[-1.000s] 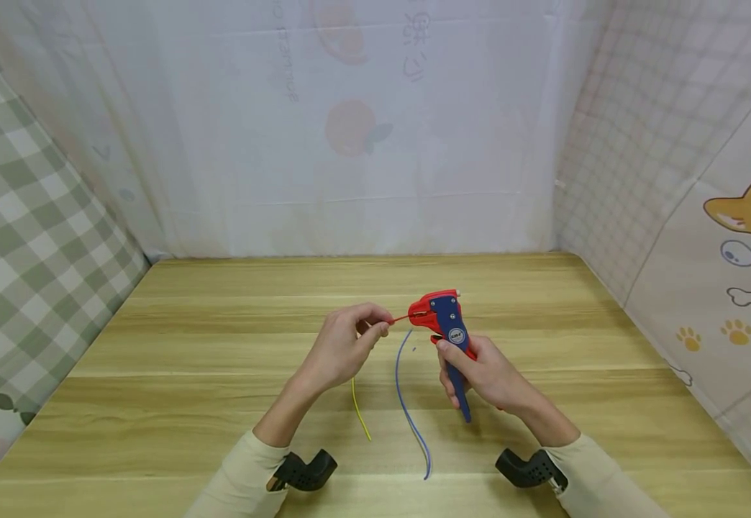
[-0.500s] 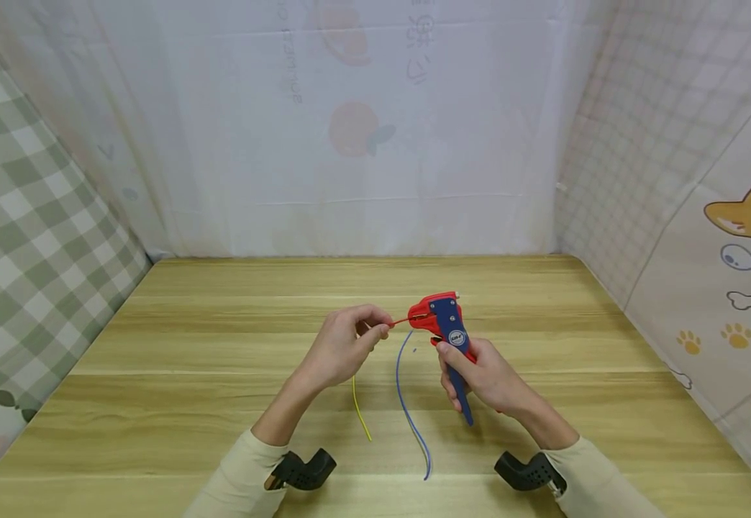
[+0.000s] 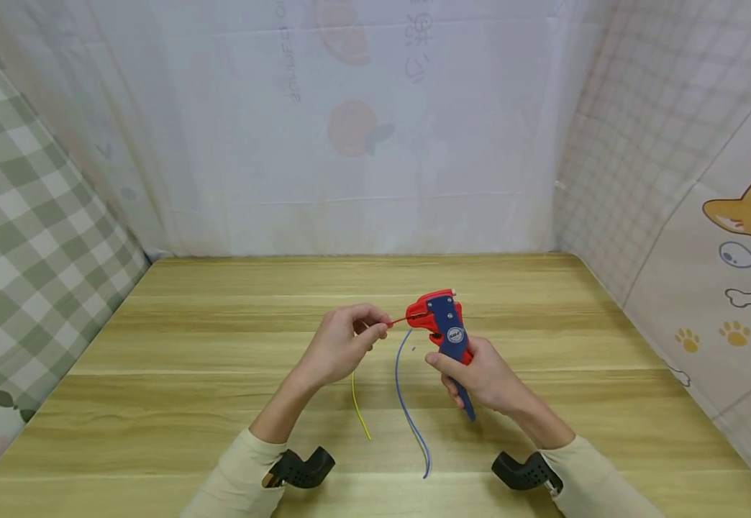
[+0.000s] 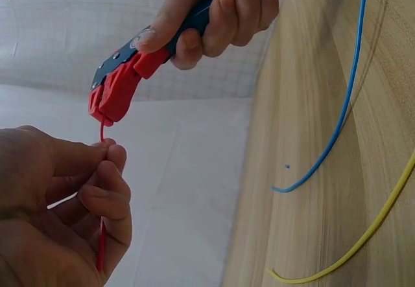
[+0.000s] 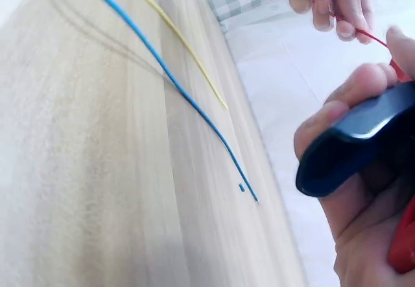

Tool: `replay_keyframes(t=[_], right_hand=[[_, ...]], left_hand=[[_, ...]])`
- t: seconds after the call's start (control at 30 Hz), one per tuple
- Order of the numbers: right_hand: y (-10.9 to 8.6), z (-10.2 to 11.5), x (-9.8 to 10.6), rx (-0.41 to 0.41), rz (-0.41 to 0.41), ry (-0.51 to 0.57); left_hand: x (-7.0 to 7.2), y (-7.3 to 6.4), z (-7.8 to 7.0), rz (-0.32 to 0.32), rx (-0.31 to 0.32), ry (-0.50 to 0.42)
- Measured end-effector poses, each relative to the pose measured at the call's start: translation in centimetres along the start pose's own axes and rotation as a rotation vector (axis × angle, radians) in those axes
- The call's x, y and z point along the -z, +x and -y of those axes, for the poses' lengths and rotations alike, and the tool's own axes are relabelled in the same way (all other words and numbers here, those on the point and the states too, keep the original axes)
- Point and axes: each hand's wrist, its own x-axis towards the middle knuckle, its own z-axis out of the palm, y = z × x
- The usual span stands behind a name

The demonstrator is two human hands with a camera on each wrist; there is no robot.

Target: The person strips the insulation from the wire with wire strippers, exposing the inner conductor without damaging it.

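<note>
My left hand (image 3: 343, 347) pinches a thin red wire (image 3: 398, 320) between thumb and forefinger. In the left wrist view the tail of this red wire (image 4: 102, 245) runs down past the curled fingers. Its other end enters the red jaws of a wire stripper (image 3: 443, 316), which has a dark blue body and a round badge. My right hand (image 3: 484, 374) grips the stripper's handles, the thumb lying across the blue side. The tool is held above the table, tilted, with its nose toward the left hand. The wire's end inside the jaws is hidden.
On the wooden table (image 3: 220, 403) lie a curved blue wire (image 3: 408, 410) and a yellow wire (image 3: 360, 410), partly hidden by my left hand in the head view. Beside the blue wire's far end is a tiny blue offcut (image 5: 242, 187). Fabric walls enclose the table's back and sides.
My right thumb has shifted outward to the left along the stripper, and the tool's head has moved slightly left. The left hand and red wire stay nearly in place.
</note>
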Motion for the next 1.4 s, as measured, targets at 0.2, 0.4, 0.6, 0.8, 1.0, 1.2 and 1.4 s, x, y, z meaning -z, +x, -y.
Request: replay_keyframes(t=[0.2,0.4,0.6,0.8,1.0,1.2,1.4], right_hand=[[0.0,0.2,0.2,-0.018,-0.031,-0.038],[0.0,0.2,0.1,-0.006,-0.044,-0.036],[0.0,-0.1,0.5,0.031,0.041,0.023],[-0.1,-0.1,1.3,0.089,0.167,0.069],[-0.1,0.1,1.9,0.101,0.174,0.066],[0.0,0.0,2.5,0.089,0.106,0.074],[0.0,0.1,2.8,0.083,0.061,0.084]], left_hand=[[0.0,0.1,0.1,0.004,-0.006,-0.013],[-0.1,0.1,0.1,0.011,-0.010,-0.028],[0.2,-0.1,0.0,0.026,0.024,-0.025],[0.4,-0.1,0.0,0.029,0.029,-0.031],[0.6,0.0,0.2,0.001,0.068,-0.058],[0.5,0.3,0.7,-0.037,0.123,-0.035],[-0.3,0.8,2.0,-0.010,0.196,-0.115]])
